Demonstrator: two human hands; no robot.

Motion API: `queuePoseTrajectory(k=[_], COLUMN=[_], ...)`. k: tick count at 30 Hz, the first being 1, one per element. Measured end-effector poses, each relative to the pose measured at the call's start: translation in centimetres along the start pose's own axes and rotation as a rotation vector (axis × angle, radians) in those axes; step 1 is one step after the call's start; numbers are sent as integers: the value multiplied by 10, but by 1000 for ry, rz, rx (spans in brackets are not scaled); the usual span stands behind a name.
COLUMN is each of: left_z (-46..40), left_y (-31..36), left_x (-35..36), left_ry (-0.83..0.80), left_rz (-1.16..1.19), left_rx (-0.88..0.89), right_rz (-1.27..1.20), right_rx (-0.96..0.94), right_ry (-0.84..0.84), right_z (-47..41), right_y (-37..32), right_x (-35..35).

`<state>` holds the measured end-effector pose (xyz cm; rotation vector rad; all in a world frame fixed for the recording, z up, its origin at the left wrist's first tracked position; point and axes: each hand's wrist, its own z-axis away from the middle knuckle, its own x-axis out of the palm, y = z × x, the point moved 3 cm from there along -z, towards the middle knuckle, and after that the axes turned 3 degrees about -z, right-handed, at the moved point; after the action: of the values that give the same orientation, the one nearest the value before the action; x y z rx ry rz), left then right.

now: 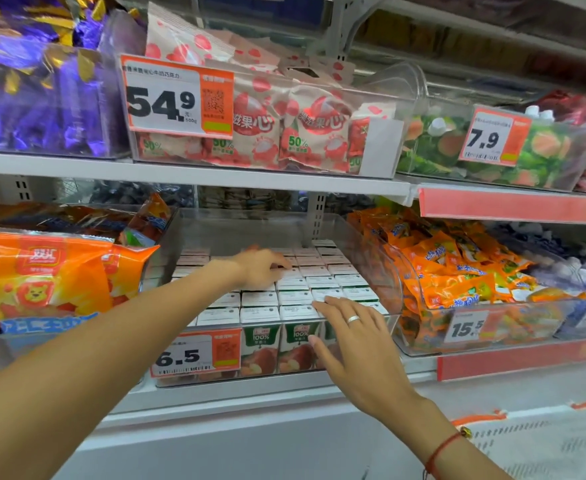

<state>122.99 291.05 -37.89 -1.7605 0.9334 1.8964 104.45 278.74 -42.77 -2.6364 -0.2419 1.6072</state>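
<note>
A clear plastic bin (pixel 374 244) on the lower shelf holds several small juice cartons (pixel 295 296) with white tops and green apple-printed fronts, packed in rows. My left hand (pixel 260 268) reaches deep into the bin, its fingertips down on the carton tops in the middle rows; whether it pinches one is blurred. My right hand (pixel 350 337), with a ring on one finger, is spread flat over the front right cartons and the bin's front edge, fingers straight.
A 6.5 price tag (pixel 196 355) hangs on the bin front. Orange sausage packs (pixel 42 275) sit to the left, orange snack bags (pixel 457 271) to the right. Above are lychee candy bags (pixel 305 129) under a 54.9 tag and purple sweets (pixel 38 91).
</note>
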Motion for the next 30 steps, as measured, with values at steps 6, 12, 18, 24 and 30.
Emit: queuePoseTrajectory(k=[6, 12, 18, 24, 30], left_z=[-3, -23, -43, -57, -50], left_y=[-12, -23, -26, -30, -36], left_x=[-2, -5, -22, -13, -15], left_ry=[77, 83, -53, -18, 115], left_rz=[105, 21, -128, -198, -144], left_rx=[17, -72, -53, -86, -63], right_rz=[-89, -108, -68, -69, -60], right_rx=[8, 117, 150, 151, 150], right_ry=[20, 115, 107, 118, 116], right_z=[-2, -4, -5, -6, -6], right_y=[0, 16, 17, 17, 17], right_x=[-4, -8, -4, -4, -4])
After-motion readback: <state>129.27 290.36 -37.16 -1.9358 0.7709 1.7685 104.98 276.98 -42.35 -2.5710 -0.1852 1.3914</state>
